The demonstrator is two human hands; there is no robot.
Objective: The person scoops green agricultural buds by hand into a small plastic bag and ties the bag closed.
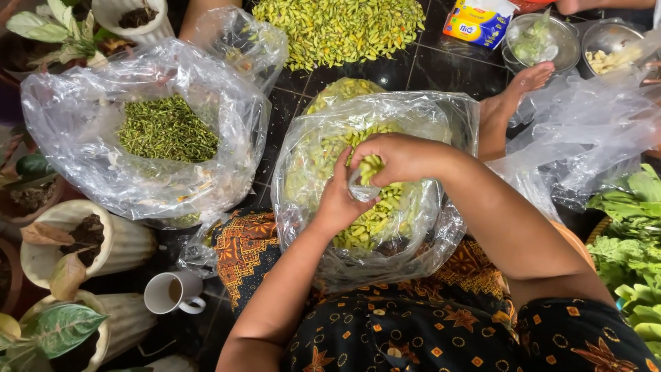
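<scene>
A small clear plastic bag (363,189) of yellow-green chillies (370,165) sits between the person's two hands, over the middle of a large clear plastic bag (441,117) that rests on the lap and holds a heap of the same chillies. The right hand (399,157) comes in from the right and is closed over the top of the small bag, fingers curled down around a bunch of chillies that shows just under the knuckles. The left hand (337,200) rises from below, its fingers pinched on the small bag's left edge, thumb pointing up toward the right hand; the two hands touch at the bag.

Under the large bag lies a dark patterned skirt (413,331) with orange motifs. To the left, a second open plastic bag (82,165) holds a pile of green stems (165,129). Farther up on the dark tiled floor (441,69) lies a loose spread of chillies (337,27). A bare foot (520,86) lies just right of the large bag, near two metal bowls (606,38) and a yellow-and-blue packet (478,24). Leafy greens (630,234) lie at the right edge. At lower left stands a white mug (172,293) among potted plants (82,241).
</scene>
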